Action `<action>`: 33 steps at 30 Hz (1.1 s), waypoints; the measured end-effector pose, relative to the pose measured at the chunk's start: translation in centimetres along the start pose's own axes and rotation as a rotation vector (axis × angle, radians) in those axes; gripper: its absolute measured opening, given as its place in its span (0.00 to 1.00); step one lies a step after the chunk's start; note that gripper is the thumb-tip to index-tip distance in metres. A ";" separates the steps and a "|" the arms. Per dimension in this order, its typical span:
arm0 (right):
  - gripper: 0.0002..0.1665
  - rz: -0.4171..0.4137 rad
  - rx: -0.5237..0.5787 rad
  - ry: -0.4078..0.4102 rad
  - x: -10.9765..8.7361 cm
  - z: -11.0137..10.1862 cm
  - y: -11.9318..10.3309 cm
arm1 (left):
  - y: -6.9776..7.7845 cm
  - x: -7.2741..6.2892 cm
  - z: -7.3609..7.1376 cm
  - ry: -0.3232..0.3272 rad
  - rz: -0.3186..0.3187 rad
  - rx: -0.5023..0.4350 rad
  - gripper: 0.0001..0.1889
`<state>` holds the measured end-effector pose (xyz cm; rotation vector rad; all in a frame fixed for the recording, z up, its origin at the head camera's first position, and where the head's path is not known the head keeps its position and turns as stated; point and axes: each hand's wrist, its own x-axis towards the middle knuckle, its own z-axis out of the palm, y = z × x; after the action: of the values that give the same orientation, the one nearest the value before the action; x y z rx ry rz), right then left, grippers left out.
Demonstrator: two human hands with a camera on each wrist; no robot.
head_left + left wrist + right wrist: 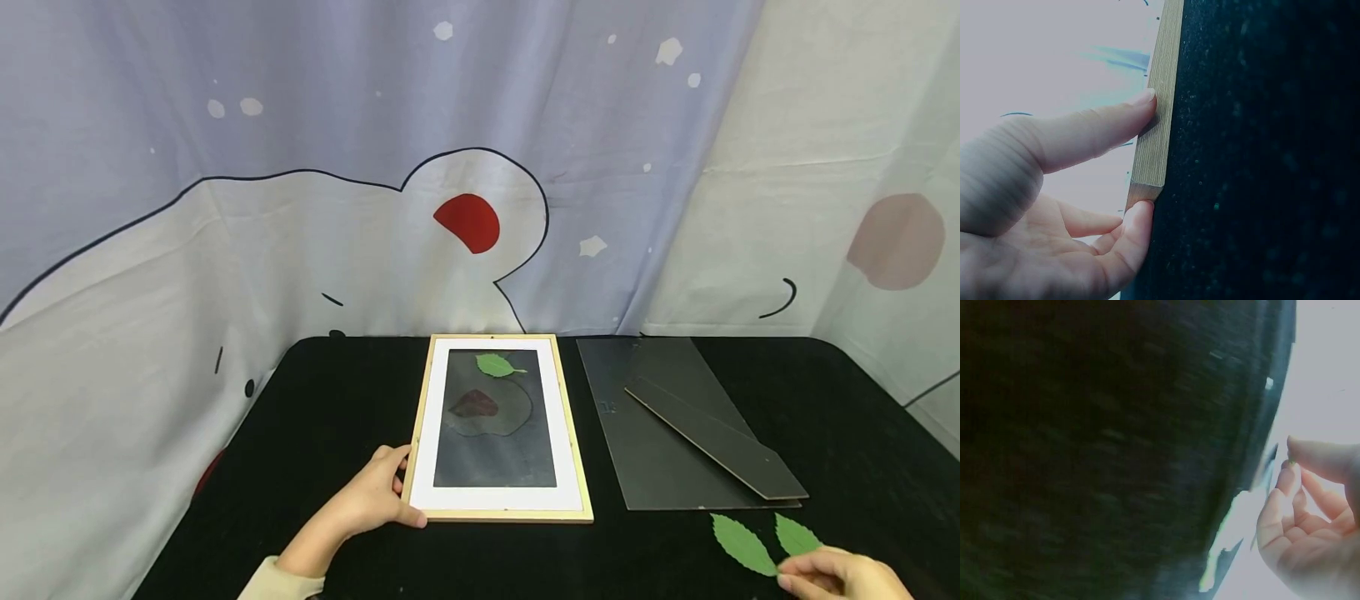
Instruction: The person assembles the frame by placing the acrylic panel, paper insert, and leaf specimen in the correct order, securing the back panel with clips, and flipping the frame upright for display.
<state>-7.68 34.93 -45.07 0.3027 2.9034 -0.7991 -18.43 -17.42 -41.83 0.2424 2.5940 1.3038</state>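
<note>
A picture frame [587,487] with light wooden edges and a white mat lies on the black table. Its dark, reflective middle bears a green leaf [494,365] near the top. My left hand [372,498] grips the frame's near left corner, thumb along the near edge; the left wrist view shows thumb and fingertips on the wooden edge [1159,125]. At the near right, my right hand [847,575] pinches a second green leaf [742,544] at its stem end between thumb and forefinger. Beside those fingertips is a third leaf [795,535], partly hidden by the hand.
Right of the frame lies a dark grey backing board [645,450], with a hinged-looking strip [712,437] raised across it. A patterned curtain [360,250] hangs behind the black table [337,400] and along its sides.
</note>
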 end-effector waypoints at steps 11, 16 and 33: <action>0.07 -0.335 -0.008 0.184 0.4 -1.9 -4.6 | 0.0 -0.2 -0.2 0.006 -0.002 -0.008 0.52; 0.10 -0.494 0.064 0.213 1.3 -1.5 -6.4 | 0.1 -0.1 -0.2 0.004 0.002 -0.007 0.52; 0.10 -0.689 0.107 0.215 5.2 -0.6 -13.9 | 0.2 -0.1 -0.1 0.000 -0.015 -0.001 0.52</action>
<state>-15.80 24.36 -38.59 -0.6868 3.1841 -1.0560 -18.35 -17.42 -41.64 0.2229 2.5898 1.3003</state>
